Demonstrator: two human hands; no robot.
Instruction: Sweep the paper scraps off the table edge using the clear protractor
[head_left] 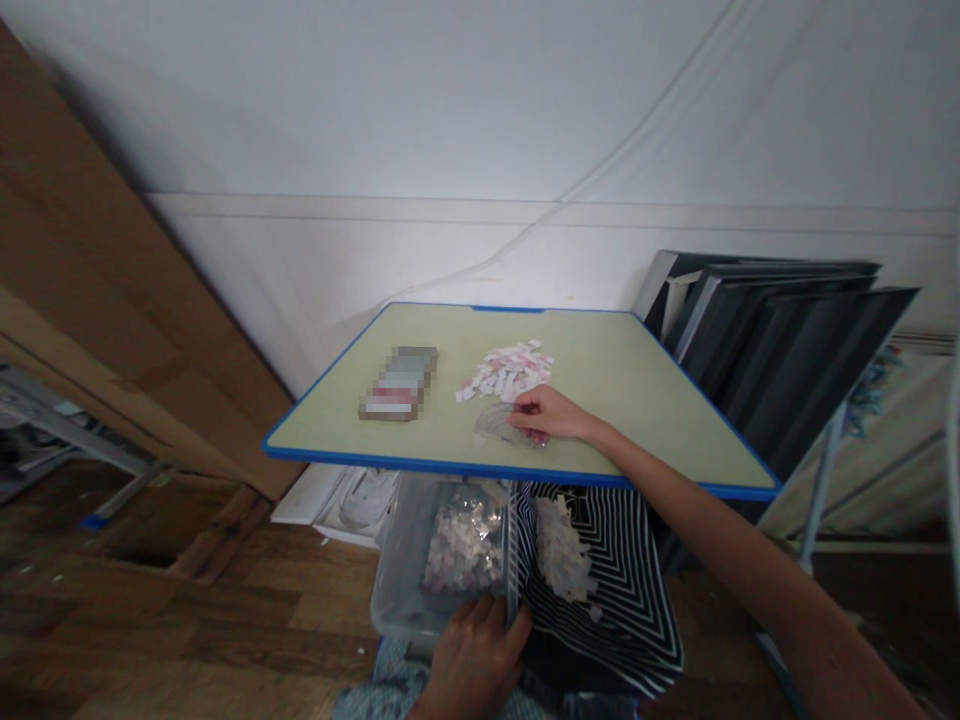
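Note:
On the pale-yellow tabletop (600, 360), my right hand (553, 412) has its fingertips pinched together at a clear plastic piece (493, 424) with curved lines. Whether this piece is a bag or a flat dish, I cannot tell. Small pink bits show under that hand. Just beyond it lies a loose pile of white and pink paper-like slips (510, 371). Below the table, my left hand (480, 648) is closed over the near rim of a clear plastic bin (405, 590), its thumb by the right corner. A clear bag of whitish and pink pieces (466, 540) sits inside the bin.
A pixelated phone-like object (400, 384) lies on the left of the table. Right of the bin, black-and-white striped cloth (630, 590) carries more pale slips (564, 550). Dark panels (780, 350) lean at the right, and a brown board (142, 290) stands at the left.

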